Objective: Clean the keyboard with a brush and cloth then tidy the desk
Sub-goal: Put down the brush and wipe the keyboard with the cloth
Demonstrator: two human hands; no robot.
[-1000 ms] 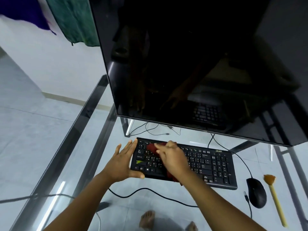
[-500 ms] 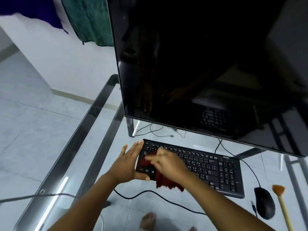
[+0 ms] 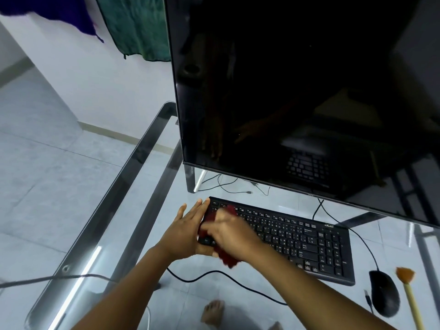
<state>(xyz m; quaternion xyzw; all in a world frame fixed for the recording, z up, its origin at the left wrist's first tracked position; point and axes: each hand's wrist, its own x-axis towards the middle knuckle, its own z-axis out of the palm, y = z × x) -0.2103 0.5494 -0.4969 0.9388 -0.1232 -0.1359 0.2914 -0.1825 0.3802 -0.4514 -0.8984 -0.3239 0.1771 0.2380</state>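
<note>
**Keyboard under cloth at left end; brush lying apart**

The black keyboard [image 3: 297,239] lies flat on the glass counter [image 3: 119,184], in front of the lower edge of the monitor and angled slightly, with its left end nearer the screen. A dark red cloth [image 3: 227,259] covers the keys at the left end. One part shows red above the knuckles, and a bunched part hangs over the near edge of the keyboard.

The right hand [image 3: 228,232] sits on top of the cloth with the fingers curled down onto it, gripping it against the keys. The hand is blurred, so single fingers cannot be told apart. The left hand [image 3: 188,227] rests against the left end of the keyboard, fingers straight and close together and pointing toward the monitor. Its thumb lies at the near left corner.

The brush [image 3: 409,291], with a pale yellow handle and orange bristles, lies on the counter at the far right, well apart from both hands. The bristle end points away from the person. A black mouse [image 3: 384,294] lies between the brush and the right end of the keyboard.

The monitor [image 3: 297,91] is large, dark and switched off. A black cable [image 3: 214,272] curves along the counter near the forearms. Thin cables lie behind the keyboard, under the screen.

A bare foot [image 3: 213,310] shows through the glass on the pale tiled floor. A green cloth [image 3: 135,27] and a purple cloth [image 3: 59,10] hang at the upper left.
</note>
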